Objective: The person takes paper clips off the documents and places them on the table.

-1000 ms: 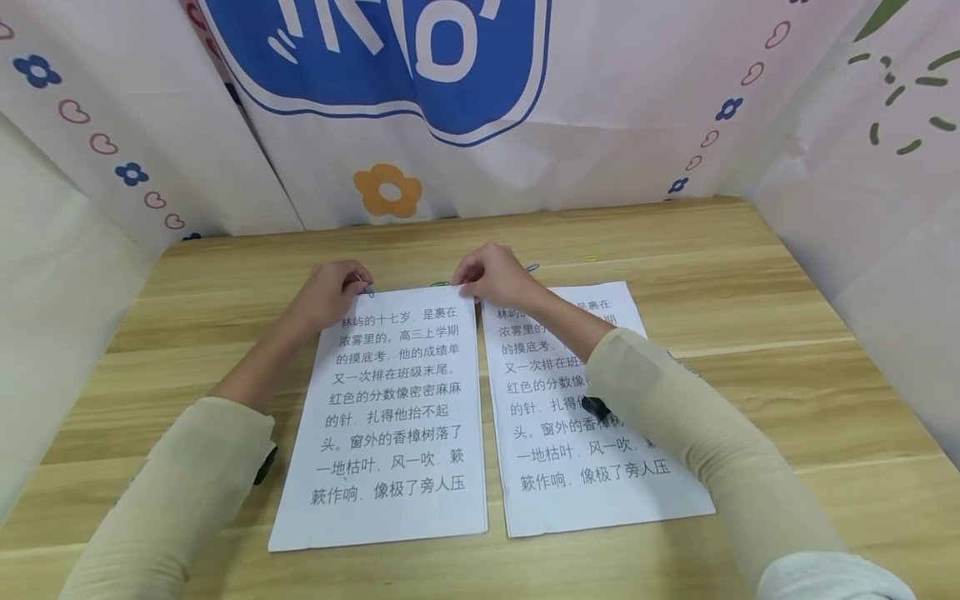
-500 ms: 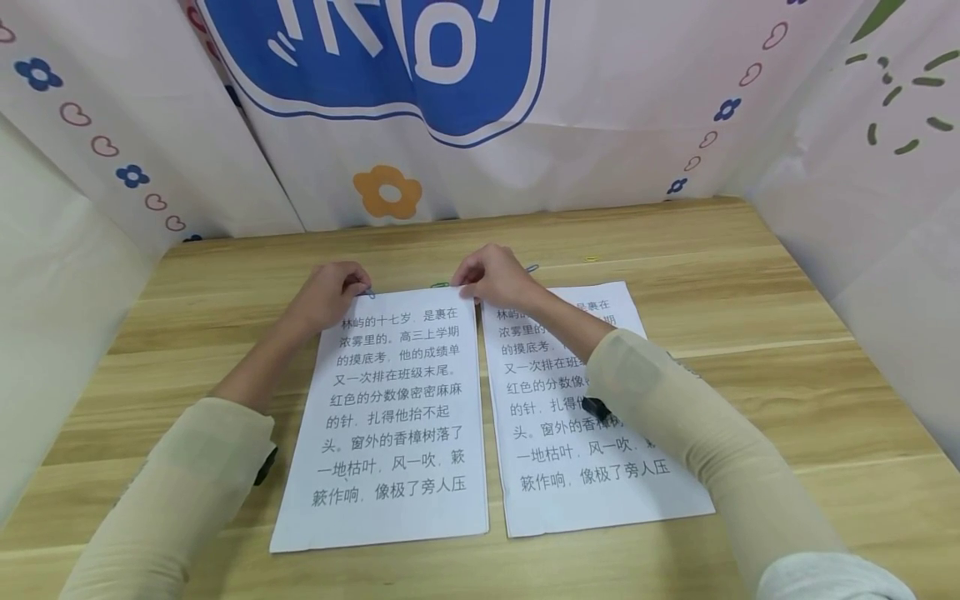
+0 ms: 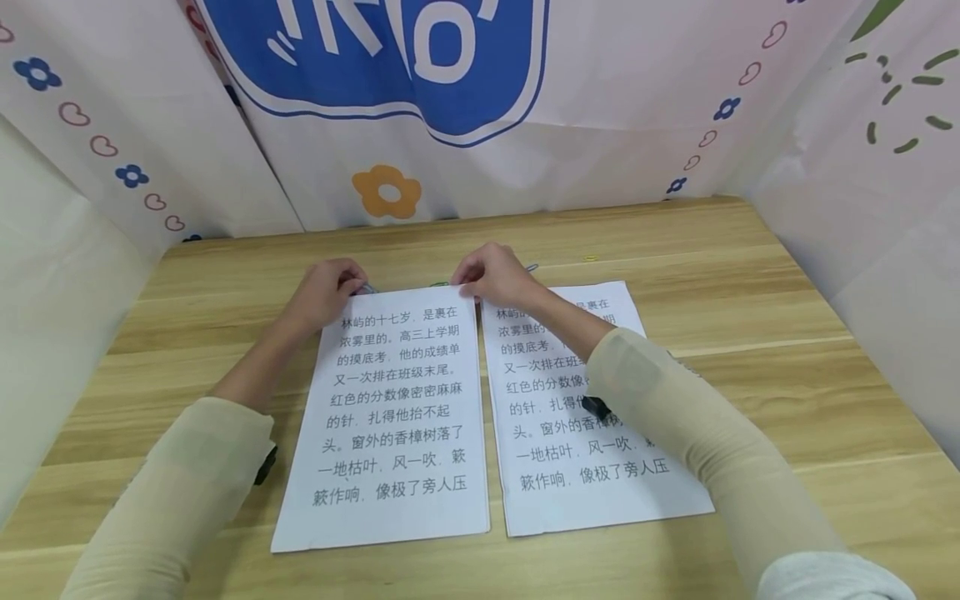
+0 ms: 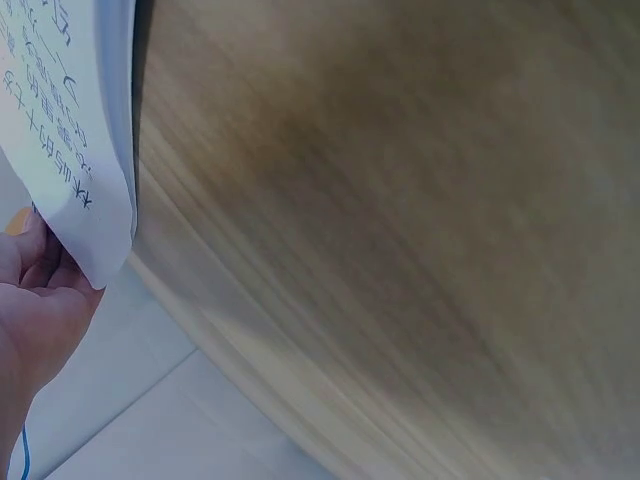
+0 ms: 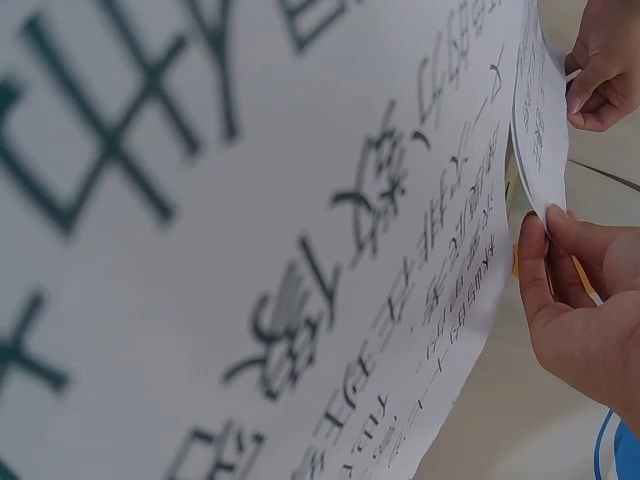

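Note:
Two stacks of printed white paper lie side by side in the head view. My right hand (image 3: 497,275) pinches the top right corner of the left paper stack (image 3: 397,400) between thumb and fingers. At that stack's top left corner, my left hand (image 3: 324,292) pinches a small blue paper clip (image 3: 367,289) right at the edge; the fingers hide most of it. In the right wrist view, the right hand (image 5: 590,300) grips the corner and layered sheets show. The right paper stack (image 3: 592,504) lies partly under my right forearm.
Behind the stacks on the wooden table (image 3: 810,400) lie a green paper clip (image 3: 439,284), another blue paper clip (image 3: 532,267) and a yellow paper clip (image 3: 590,258). A printed cloth backdrop (image 3: 600,158) rises along the table's back edge, with white side panels left and right.
My left hand has shifted slightly up and left, with the blue clip turning a little at its fingertips. The right hand keeps its hold, and the left stack has barely moved.

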Available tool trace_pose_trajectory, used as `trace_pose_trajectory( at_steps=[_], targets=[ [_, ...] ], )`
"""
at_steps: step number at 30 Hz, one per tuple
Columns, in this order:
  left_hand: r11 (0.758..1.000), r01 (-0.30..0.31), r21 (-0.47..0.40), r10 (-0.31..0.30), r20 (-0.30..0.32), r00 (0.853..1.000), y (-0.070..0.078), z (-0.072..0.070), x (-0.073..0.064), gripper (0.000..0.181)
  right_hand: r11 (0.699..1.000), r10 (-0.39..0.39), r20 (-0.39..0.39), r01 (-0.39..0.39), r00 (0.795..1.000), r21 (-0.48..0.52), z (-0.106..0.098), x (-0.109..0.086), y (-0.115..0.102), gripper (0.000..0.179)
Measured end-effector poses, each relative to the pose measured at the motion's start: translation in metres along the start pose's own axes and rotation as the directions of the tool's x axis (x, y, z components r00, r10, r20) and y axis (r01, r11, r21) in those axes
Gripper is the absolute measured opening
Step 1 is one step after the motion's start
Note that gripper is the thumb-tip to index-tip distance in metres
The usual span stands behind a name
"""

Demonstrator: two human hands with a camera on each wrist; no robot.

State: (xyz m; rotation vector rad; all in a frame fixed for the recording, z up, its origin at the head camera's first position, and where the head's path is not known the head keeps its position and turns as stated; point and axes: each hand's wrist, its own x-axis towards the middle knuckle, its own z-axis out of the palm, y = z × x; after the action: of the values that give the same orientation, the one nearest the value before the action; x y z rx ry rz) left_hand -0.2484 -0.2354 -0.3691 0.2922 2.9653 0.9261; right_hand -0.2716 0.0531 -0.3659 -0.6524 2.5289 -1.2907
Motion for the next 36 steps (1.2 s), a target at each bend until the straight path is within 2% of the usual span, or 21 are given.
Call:
trace_pose_trajectory(
  at_steps=[12,25,32,36],
  targets=[
    [0.998,0.05,-0.044,-0.051,-0.013,0.999,0.003,0.0,-0.001,0.017,1.0,0.011,0.001,-0.011,1.0,0.0,0.0,-0.001,0.0,0.013],
    [0.994,0.072,-0.077,-0.075,-0.045,0.996,0.003,0.006,0.001,0.014,1.0,0.013,-0.001,-0.013,1.0,-0.001,0.0,0.0,0.001,0.013],
    [0.996,0.058,-0.074,-0.058,0.0,0.998,0.001,0.01,0.007,0.013,1.0,0.01,0.005,-0.01,1.0,-0.006,0.0,0.0,0.002,0.014],
    [0.994,0.074,-0.076,-0.071,0.037,0.997,0.002,0.01,0.009,0.014,1.0,0.008,0.005,-0.007,1.0,-0.011,0.0,0.001,0.002,0.013]
  ],
)
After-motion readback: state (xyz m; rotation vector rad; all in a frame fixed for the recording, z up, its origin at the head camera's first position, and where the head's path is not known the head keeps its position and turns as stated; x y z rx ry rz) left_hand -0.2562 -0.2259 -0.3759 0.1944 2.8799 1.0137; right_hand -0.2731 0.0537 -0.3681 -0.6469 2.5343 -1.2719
